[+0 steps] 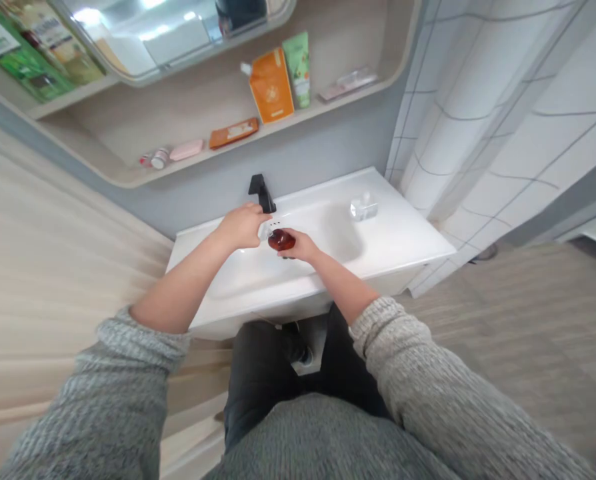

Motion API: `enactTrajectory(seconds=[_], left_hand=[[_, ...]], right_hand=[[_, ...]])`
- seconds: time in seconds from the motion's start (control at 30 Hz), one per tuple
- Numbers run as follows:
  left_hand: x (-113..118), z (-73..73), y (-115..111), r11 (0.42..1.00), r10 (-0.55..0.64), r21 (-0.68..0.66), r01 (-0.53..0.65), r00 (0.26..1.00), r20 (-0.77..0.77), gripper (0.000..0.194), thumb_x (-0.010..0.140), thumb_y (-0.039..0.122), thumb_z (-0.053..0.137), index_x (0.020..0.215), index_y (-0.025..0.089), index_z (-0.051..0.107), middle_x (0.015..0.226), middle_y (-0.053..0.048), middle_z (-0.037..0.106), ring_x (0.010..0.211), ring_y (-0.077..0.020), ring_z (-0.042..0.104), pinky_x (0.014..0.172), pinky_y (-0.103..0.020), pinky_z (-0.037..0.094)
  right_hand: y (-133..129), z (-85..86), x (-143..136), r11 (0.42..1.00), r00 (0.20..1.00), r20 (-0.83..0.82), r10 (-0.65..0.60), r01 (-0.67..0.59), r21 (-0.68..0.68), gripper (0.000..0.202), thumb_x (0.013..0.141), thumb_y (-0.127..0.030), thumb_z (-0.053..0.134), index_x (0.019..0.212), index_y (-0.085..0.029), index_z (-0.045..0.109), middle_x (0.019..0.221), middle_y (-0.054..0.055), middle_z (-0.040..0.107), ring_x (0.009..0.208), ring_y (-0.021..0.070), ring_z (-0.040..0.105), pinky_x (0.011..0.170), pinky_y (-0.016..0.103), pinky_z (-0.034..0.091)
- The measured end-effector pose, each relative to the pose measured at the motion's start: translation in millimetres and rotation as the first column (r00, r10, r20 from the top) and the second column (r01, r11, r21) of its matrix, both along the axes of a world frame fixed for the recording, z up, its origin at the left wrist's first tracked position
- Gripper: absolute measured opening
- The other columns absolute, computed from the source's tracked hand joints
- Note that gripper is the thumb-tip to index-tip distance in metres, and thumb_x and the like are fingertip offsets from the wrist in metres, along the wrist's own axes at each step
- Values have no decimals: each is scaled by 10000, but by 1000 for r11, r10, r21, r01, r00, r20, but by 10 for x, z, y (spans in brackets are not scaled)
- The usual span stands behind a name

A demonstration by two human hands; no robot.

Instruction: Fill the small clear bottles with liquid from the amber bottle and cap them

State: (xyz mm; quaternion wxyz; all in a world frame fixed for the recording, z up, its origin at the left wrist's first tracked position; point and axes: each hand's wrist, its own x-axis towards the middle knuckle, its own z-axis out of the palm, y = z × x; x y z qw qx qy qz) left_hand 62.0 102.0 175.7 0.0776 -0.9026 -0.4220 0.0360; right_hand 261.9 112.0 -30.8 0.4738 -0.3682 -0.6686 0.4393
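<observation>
Head view shows the left hand (pixel 243 225), its fingers bent near a small clear piece (pixel 264 231); I cannot tell if they grip it. Beside it, over the smooth white sink (pixel 335 230), is a shiny, round, dark red-brown bottle (pixel 279 239), with the right hand (pixel 304 247) closed on it. It looks hard, light and maybe slippery, so its fat middle is best to hold.

Over a white washbasin (pixel 248 273), the person's right hand (pixel 301 245) grips a dark red bottle (pixel 281 240), tilted toward a small clear item (pixel 265 231) at the fingers of the left hand (pixel 243 225). The black faucet (pixel 262 193) stands just behind the left hand. A clear container (pixel 363 207) lies on the basin's right side. Above, a shelf (pixel 308 121) bears an orange pouch (pixel 272 87) beside an upright green tube (pixel 298 70).
</observation>
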Motion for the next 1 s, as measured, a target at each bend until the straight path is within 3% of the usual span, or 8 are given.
enactTrajectory(seconds=[0.13, 0.43, 0.63, 1.0], left_hand=[[21, 10, -5, 1000, -11, 6, 11, 999, -37, 667, 697, 263, 742, 1362, 262, 781, 1096, -147, 701, 1166, -406, 625, 926, -489, 555], [176, 178, -107, 1000, 3, 16, 0, 982, -190, 680, 757, 269, 689, 1435, 249, 733, 1177, -152, 710, 1210, -379, 609, 951, -461, 552], [234, 243, -90, 999, -30, 25, 36, 977, -213, 653, 763, 260, 695, 1414, 231, 747, 1162, -153, 710, 1181, -370, 617, 955, -457, 545], [319, 320, -98, 997, -50, 36, 62, 962, -267, 627, 768, 258, 679, 1389, 218, 761, 1160, -151, 711, 1165, -356, 623, 907, -432, 539]], right_hand=[[22, -66, -12, 998, 999, -31, 28, -29, -49, 905, 637, -378, 1011, 1463, -212, 682, 1260, 78, 798, 1052, 302, 791, 934, 455, 704], [98, -153, -38, 1000, 996, -85, 9, -8, 11, 904, 591, -402, 1027, 1421, -218, 720, 1262, 73, 798, 1153, 336, 767, 1009, 499, 681], [86, -143, -48, 999, 992, -127, 23, -28, -39, 944, 611, -409, 1018, 1473, -211, 686, 1260, 84, 793, 1074, 320, 776, 913, 475, 715], [123, -184, -75, 1000, 989, -149, -6, 5, -8, 946, 600, -381, 1037, 1468, -207, 700, 1323, 103, 778, 1193, 352, 755, 1094, 534, 627]])
